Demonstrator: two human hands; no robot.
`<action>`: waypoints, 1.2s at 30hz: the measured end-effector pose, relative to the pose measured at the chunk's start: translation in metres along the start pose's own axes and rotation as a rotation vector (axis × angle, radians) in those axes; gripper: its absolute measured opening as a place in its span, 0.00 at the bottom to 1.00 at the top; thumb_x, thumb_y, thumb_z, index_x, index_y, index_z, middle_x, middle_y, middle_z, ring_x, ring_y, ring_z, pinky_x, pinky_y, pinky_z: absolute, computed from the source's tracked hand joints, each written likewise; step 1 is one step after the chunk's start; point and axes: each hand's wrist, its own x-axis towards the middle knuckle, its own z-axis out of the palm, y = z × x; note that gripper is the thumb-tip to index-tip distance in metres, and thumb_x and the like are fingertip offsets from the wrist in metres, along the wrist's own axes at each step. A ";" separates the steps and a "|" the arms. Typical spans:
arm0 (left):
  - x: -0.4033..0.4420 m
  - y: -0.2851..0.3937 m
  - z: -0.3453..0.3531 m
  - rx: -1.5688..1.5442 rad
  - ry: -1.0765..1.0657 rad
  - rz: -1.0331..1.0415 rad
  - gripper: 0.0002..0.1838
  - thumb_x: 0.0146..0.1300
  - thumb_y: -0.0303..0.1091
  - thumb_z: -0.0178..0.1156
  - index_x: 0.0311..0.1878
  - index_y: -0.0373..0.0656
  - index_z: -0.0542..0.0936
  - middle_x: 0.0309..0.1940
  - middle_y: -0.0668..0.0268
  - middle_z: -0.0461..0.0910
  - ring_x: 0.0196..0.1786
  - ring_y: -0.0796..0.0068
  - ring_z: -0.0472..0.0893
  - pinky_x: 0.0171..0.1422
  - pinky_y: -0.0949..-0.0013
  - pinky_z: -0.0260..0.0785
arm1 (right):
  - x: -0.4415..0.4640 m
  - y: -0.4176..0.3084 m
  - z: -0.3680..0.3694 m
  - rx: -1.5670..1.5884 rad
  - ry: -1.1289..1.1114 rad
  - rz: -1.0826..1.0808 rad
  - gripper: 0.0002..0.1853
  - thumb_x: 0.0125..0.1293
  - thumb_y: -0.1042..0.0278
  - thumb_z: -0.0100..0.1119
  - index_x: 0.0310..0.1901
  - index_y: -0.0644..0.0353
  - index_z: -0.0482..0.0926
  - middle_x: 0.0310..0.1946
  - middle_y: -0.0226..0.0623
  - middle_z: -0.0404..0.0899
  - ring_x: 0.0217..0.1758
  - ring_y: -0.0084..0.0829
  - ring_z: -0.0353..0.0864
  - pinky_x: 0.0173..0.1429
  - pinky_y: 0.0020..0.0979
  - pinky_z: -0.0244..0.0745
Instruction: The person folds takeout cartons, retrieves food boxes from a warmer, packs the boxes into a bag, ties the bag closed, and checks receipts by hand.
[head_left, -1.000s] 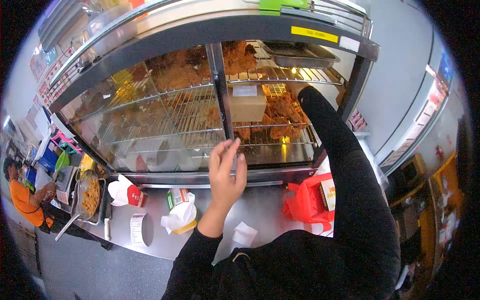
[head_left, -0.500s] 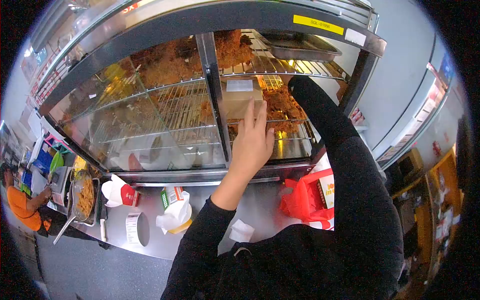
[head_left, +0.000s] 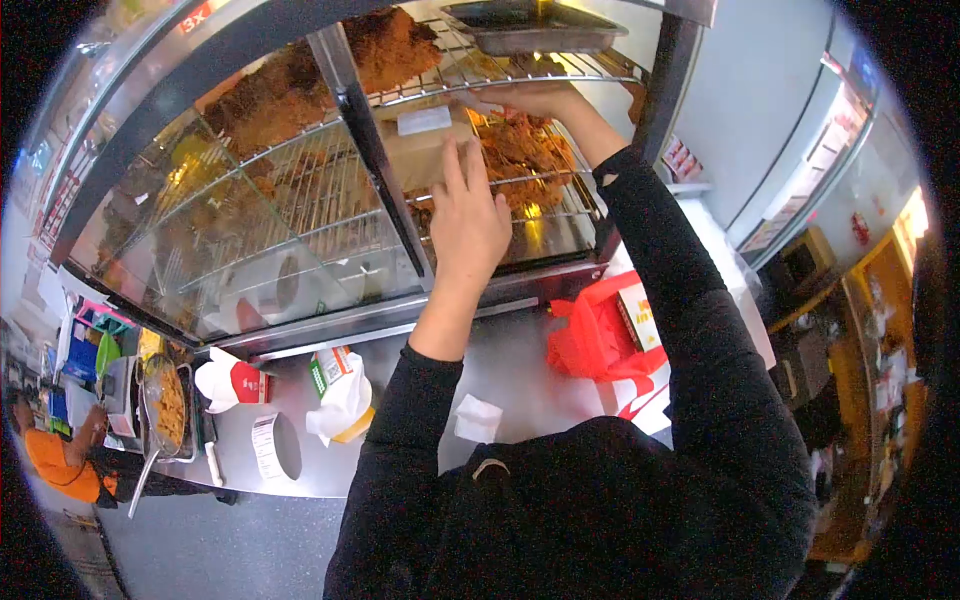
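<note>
A brown cardboard box (head_left: 430, 158) with a white label (head_left: 425, 120) on top sits on the middle wire rack of a glass-fronted display cabinet (head_left: 470, 290). My left hand (head_left: 470, 215) is at its near side, fingers stretched toward the box, with the tips at or against it. Deeper in the cabinet, my right hand (head_left: 540, 98) lies beneath the upper rack. Its fingers reach left along the far right corner of the box, and their tips are hard to make out. Brown fried food pieces (head_left: 525, 155) lie right of the box.
A dark metal tray (head_left: 540, 35) rests on the upper rack. On the steel counter stand a red plastic bag (head_left: 585, 340), a red-and-white carton (head_left: 230, 382), a paper-wrapped item (head_left: 340, 400) and a label roll (head_left: 278, 447). A person in orange (head_left: 60, 465) stands far left.
My right hand, hidden inside the cabinet before, now shows beside the box as the sleeve has drawn back. The view has shifted; my left hand stays by the box front.
</note>
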 end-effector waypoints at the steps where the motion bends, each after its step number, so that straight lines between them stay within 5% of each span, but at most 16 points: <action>1: 0.000 0.000 0.001 -0.001 0.005 0.003 0.35 0.48 0.31 0.58 0.60 0.40 0.55 0.61 0.48 0.51 0.51 0.40 0.67 0.49 0.54 0.68 | -0.006 0.000 0.001 -0.005 0.063 0.016 0.34 0.52 0.34 0.39 0.30 0.62 0.80 0.33 0.42 0.79 0.38 0.40 0.77 0.47 0.34 0.68; 2: -0.001 0.001 0.002 -0.002 0.011 0.007 0.35 0.47 0.31 0.58 0.60 0.40 0.55 0.61 0.48 0.51 0.50 0.40 0.67 0.49 0.54 0.68 | -0.014 0.001 0.006 -0.018 0.152 0.034 0.34 0.52 0.33 0.39 0.30 0.62 0.80 0.33 0.42 0.79 0.38 0.40 0.77 0.47 0.34 0.68; 4: 0.000 0.001 0.002 0.007 -0.001 -0.010 0.35 0.47 0.31 0.57 0.60 0.40 0.55 0.62 0.48 0.50 0.50 0.41 0.67 0.50 0.53 0.67 | -0.016 0.007 0.020 -0.070 0.445 0.054 0.43 0.35 0.24 0.45 0.30 0.65 0.80 0.31 0.45 0.79 0.39 0.42 0.78 0.47 0.34 0.69; 7: -0.001 0.001 0.000 -0.012 -0.087 -0.059 0.35 0.48 0.31 0.56 0.61 0.40 0.55 0.62 0.47 0.49 0.56 0.41 0.62 0.55 0.53 0.63 | -0.027 0.006 0.031 -0.121 0.609 0.121 0.44 0.31 0.26 0.51 0.33 0.69 0.78 0.33 0.52 0.77 0.40 0.44 0.77 0.48 0.35 0.69; 10: -0.005 -0.007 0.012 0.041 0.149 0.145 0.36 0.46 0.27 0.56 0.61 0.39 0.55 0.62 0.48 0.50 0.53 0.42 0.64 0.51 0.55 0.68 | -0.052 -0.002 0.045 -0.187 0.921 0.113 0.47 0.30 0.28 0.54 0.42 0.67 0.75 0.38 0.55 0.75 0.42 0.46 0.76 0.50 0.37 0.68; 11: -0.008 -0.006 0.014 -0.018 0.151 0.117 0.32 0.48 0.28 0.55 0.59 0.38 0.57 0.61 0.45 0.51 0.55 0.42 0.62 0.54 0.54 0.64 | -0.060 0.001 0.038 -0.197 0.726 0.074 0.50 0.30 0.31 0.58 0.51 0.66 0.67 0.38 0.53 0.74 0.41 0.47 0.75 0.50 0.39 0.67; 13: -0.028 0.003 0.016 -0.066 0.152 0.105 0.29 0.49 0.28 0.55 0.57 0.37 0.61 0.60 0.44 0.52 0.55 0.42 0.62 0.56 0.53 0.61 | -0.105 -0.009 -0.025 0.046 0.035 0.121 0.61 0.29 0.30 0.62 0.59 0.68 0.47 0.56 0.57 0.47 0.59 0.50 0.49 0.61 0.47 0.49; 16: -0.073 0.019 0.034 -0.330 0.025 0.090 0.22 0.48 0.33 0.56 0.48 0.37 0.69 0.48 0.43 0.67 0.53 0.46 0.65 0.58 0.54 0.57 | -0.149 -0.010 0.032 0.092 0.476 0.092 0.62 0.29 0.35 0.66 0.60 0.67 0.44 0.56 0.59 0.47 0.60 0.50 0.52 0.61 0.47 0.50; 17: -0.095 0.029 0.046 -0.521 -0.084 -0.034 0.18 0.51 0.37 0.59 0.43 0.37 0.71 0.39 0.52 0.74 0.46 0.57 0.72 0.49 0.61 0.63 | -0.163 0.010 0.037 0.057 0.525 -0.003 0.55 0.30 0.36 0.64 0.57 0.65 0.53 0.49 0.55 0.59 0.54 0.46 0.62 0.58 0.42 0.57; 18: -0.117 0.040 0.062 -0.724 -0.323 -0.314 0.26 0.52 0.44 0.60 0.47 0.35 0.67 0.43 0.49 0.73 0.46 0.57 0.74 0.49 0.63 0.65 | -0.177 0.028 0.042 0.022 0.568 -0.099 0.49 0.31 0.38 0.62 0.53 0.64 0.61 0.42 0.50 0.71 0.47 0.41 0.72 0.54 0.38 0.64; 20: -0.138 0.071 0.052 -0.661 -0.629 -0.543 0.40 0.46 0.51 0.64 0.53 0.31 0.59 0.46 0.39 0.69 0.50 0.53 0.72 0.56 0.61 0.62 | -0.202 0.061 0.057 0.229 0.356 -0.273 0.44 0.34 0.47 0.63 0.53 0.62 0.59 0.47 0.44 0.65 0.54 0.35 0.66 0.59 0.34 0.58; 22: -0.162 0.067 0.082 -0.667 -0.642 -0.547 0.37 0.49 0.47 0.63 0.54 0.31 0.59 0.49 0.43 0.69 0.49 0.55 0.73 0.54 0.63 0.63 | -0.229 0.083 0.074 0.549 0.051 -0.324 0.43 0.39 0.52 0.62 0.57 0.63 0.56 0.52 0.44 0.63 0.58 0.36 0.62 0.61 0.31 0.55; 26: -0.184 0.037 0.125 -1.026 -0.589 -0.707 0.28 0.52 0.34 0.59 0.54 0.32 0.62 0.44 0.51 0.73 0.44 0.60 0.75 0.46 0.68 0.68 | -0.259 0.115 0.136 0.737 -0.033 -0.324 0.45 0.35 0.61 0.65 0.59 0.60 0.54 0.56 0.40 0.59 0.61 0.33 0.57 0.64 0.31 0.50; 28: -0.171 0.047 0.091 -1.320 -0.653 -1.005 0.24 0.53 0.28 0.56 0.54 0.34 0.63 0.45 0.54 0.73 0.45 0.67 0.75 0.44 0.72 0.68 | -0.259 0.128 0.157 0.697 -0.017 -0.352 0.48 0.32 0.62 0.67 0.59 0.58 0.54 0.57 0.42 0.57 0.62 0.37 0.57 0.65 0.33 0.50; 32: -0.171 0.046 0.075 -1.593 -0.600 -0.901 0.24 0.55 0.24 0.53 0.57 0.38 0.62 0.50 0.64 0.70 0.51 0.74 0.72 0.51 0.69 0.68 | -0.250 0.135 0.161 0.493 -0.021 -0.471 0.48 0.31 0.60 0.68 0.59 0.57 0.55 0.54 0.45 0.59 0.59 0.42 0.59 0.63 0.37 0.54; 36: -0.168 0.047 0.057 -1.615 -0.499 -0.863 0.29 0.52 0.20 0.50 0.60 0.39 0.59 0.54 0.64 0.67 0.52 0.72 0.72 0.52 0.70 0.69 | -0.249 0.135 0.152 0.275 -0.056 -0.537 0.48 0.30 0.58 0.68 0.58 0.56 0.56 0.49 0.47 0.62 0.54 0.46 0.64 0.58 0.38 0.61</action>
